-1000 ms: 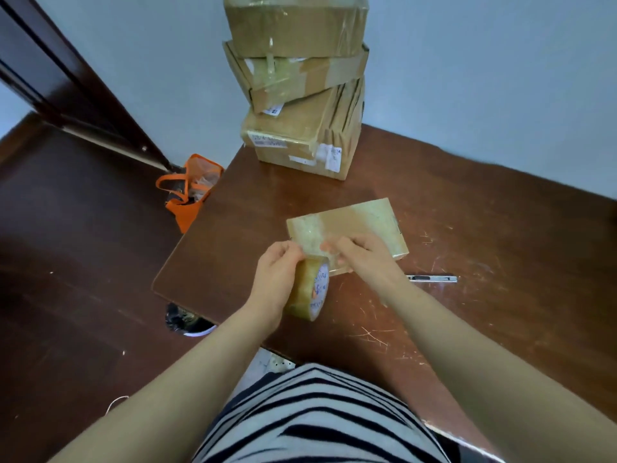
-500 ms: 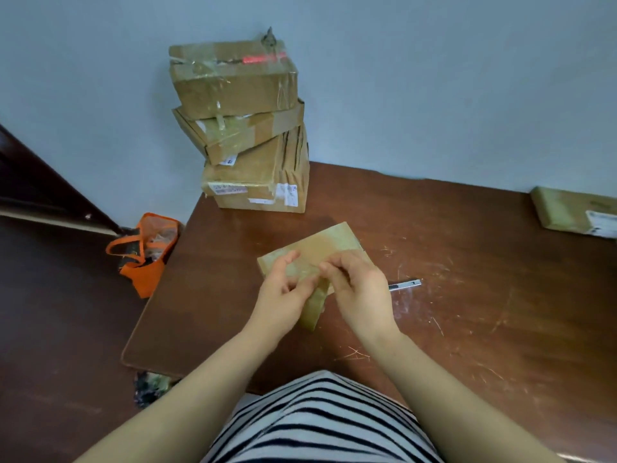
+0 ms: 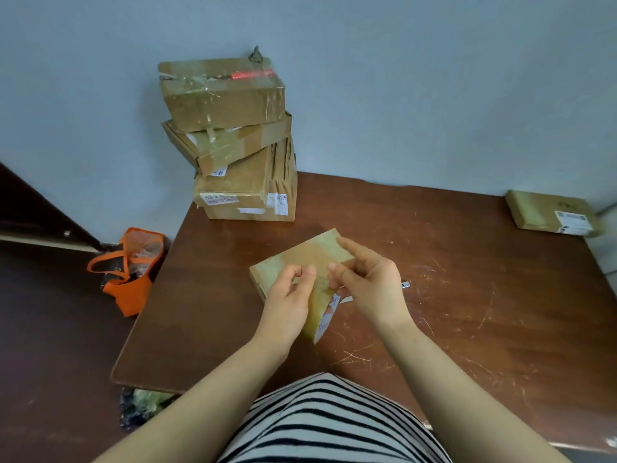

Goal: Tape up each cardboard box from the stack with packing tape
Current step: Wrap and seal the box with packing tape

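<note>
Lifted since half a second ago, the right hand (image 3: 370,284) pinches the tape end while the left hand (image 3: 289,295) grips the yellowish tape roll (image 3: 320,314), its printing unreadable, over the small tape-glossed box (image 3: 300,259) on the table (image 3: 467,295).

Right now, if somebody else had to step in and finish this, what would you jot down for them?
Left hand: holds the tape roll above the table.
Right hand: its fingers pinch at the roll's top, seemingly picking up the tape end; no strip drawn yet.
Small flat box: lies on the table just beyond the hands.
Stack: three boxes at the table's far left corner, old tape showing on the upper two.
Another box: far right corner.
A metal tool, probably a cutter, shows past the right hand.
Left: tape the flat box, then the stack.
</note>
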Tool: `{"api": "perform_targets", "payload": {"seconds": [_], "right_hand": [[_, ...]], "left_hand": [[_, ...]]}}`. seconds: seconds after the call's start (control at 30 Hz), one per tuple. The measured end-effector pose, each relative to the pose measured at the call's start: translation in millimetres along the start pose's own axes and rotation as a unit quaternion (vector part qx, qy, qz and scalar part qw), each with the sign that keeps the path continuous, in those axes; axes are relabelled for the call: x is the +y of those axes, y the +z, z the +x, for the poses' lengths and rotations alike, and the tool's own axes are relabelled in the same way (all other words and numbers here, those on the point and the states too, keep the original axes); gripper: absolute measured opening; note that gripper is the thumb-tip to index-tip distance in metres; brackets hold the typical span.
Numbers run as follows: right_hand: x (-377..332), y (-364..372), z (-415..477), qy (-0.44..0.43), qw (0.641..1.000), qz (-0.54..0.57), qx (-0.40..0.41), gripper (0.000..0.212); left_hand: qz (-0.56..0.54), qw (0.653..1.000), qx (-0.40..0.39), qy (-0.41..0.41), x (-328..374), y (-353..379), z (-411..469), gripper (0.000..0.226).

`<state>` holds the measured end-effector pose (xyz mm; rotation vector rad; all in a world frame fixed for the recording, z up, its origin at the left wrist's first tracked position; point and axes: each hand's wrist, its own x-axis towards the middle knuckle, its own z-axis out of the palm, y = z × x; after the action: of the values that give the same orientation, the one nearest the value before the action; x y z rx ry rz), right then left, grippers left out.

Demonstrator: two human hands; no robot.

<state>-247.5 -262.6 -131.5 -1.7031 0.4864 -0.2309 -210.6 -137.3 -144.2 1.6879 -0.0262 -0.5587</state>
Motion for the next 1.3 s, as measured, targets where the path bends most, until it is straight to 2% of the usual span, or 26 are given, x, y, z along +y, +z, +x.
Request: {"api": "perform_targets", "payload": {"seconds": [0.1, 0.2, 0.47, 0.57, 0.63, 0.87, 1.0, 1.3], "right_hand": [[-3, -3, 0, -0.013, 1.0, -0.005, -0.016, 0.022], [-2, -4, -1, -0.011, 0.999, 0.002, -0.036, 0.018], [0, -5, 1, -0.001, 1.0, -0.006, -0.011, 0.017], [2, -4, 3, -0.015, 1.0, -0.019, -0.002, 0.024], [2, -4, 5, -0.026, 0.999, -0.024, -0.001, 0.022], [-2, -11, 7, -0.05, 0.996, -0.016, -0.069, 0.039], [-2, -12, 8, -0.071, 0.995, -0.026, -0.064, 0.029], [-2, -10, 10, -0.062, 0.996, -0.043, -0.047, 0.023]], "left_hand": [[0.006, 1.0, 0.001, 0.007, 0, 1, -1, 0.026], [0.002, 1.0, 0.005, 0.019, -1, 1, -1, 0.023], [-0.025, 0.998, -0.021, 0.049, 8, 5, -8, 0.019], [-0.024, 0.998, -0.016, 0.051, 8, 6, -9, 0.016], [-0.025, 0.998, -0.022, 0.045, 6, 6, -8, 0.015], [-0.075, 0.996, -0.035, 0.015, 10, 3, -9, 0.013], [-0.1, 0.994, -0.038, 0.01, 9, 3, -7, 0.005], [-0.098, 0.993, -0.057, 0.021, 4, 3, -6, 0.01]]}}
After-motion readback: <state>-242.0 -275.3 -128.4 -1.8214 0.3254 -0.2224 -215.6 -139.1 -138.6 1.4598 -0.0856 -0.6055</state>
